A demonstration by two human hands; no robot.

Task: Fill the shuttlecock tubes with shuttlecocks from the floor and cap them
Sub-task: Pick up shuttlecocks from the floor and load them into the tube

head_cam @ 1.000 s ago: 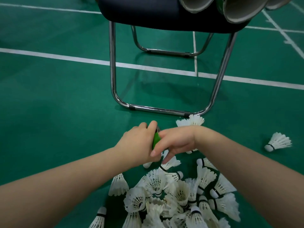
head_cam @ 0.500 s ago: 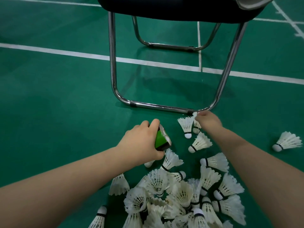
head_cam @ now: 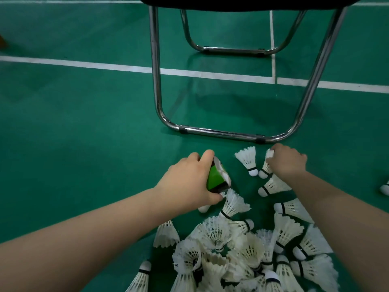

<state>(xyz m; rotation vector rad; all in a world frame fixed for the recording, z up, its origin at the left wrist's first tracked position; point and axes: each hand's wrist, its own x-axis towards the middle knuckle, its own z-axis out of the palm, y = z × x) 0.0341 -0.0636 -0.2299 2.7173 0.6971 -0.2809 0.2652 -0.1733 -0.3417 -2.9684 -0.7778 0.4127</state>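
The left hand [head_cam: 187, 182] holds a green tube [head_cam: 215, 179] down low, and the tube's end pokes out past the fingers. The right hand [head_cam: 287, 163] curls its fingers round a shuttlecock [head_cam: 265, 170] on the green floor [head_cam: 84, 127], close to the shiny chair leg [head_cam: 221, 133]. A second shuttlecock [head_cam: 247, 159] lies just beside it. A big pile of white shuttlecocks [head_cam: 242, 249] sits between the two arms. A white line [head_cam: 84, 64] runs across the floor.

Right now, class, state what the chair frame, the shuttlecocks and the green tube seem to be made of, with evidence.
Chair frame: likely chromed steel tubing; mirror-bright highlights.
Shuttlecocks: white feather-like skirts, visible ribs, rounded white bases; feather or plastic unclear.
Green tube: probably glossy printed cardboard; thin pale rim.
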